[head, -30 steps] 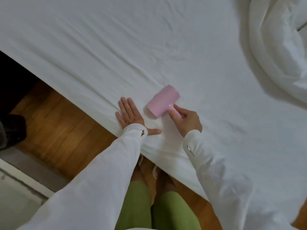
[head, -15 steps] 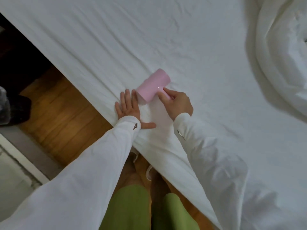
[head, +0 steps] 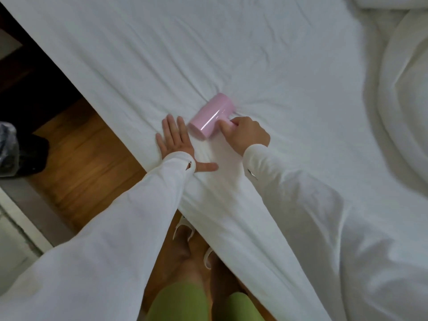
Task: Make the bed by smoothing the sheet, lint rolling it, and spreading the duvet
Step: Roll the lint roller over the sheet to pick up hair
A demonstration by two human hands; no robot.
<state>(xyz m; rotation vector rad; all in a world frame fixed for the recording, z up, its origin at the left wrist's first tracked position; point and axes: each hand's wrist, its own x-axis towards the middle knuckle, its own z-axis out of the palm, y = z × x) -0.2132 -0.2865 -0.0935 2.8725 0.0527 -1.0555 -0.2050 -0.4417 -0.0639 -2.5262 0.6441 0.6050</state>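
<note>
Pink lint roller [head: 212, 116] is lain on the sheet [head: 231, 54] near the bed edge, long axis diagonal, lower-left to upper-right. Its handle is clenched by the right hand [head: 244, 132], w/ roller just ahead-left of that grip. Left hand [head: 177, 141] is laid flat, fingers straight, just beside the roller's near end, pinning fabric. Duvet [head: 398, 100] is bunched well apart, far right.

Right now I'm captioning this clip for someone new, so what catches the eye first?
The pink lint roller stands out most, lying on the white sheet near the bed's edge, its handle gripped by the right hand. Just beside it, the left hand presses flat on the sheet. A bunched white duvet is heaped at far right.
</note>
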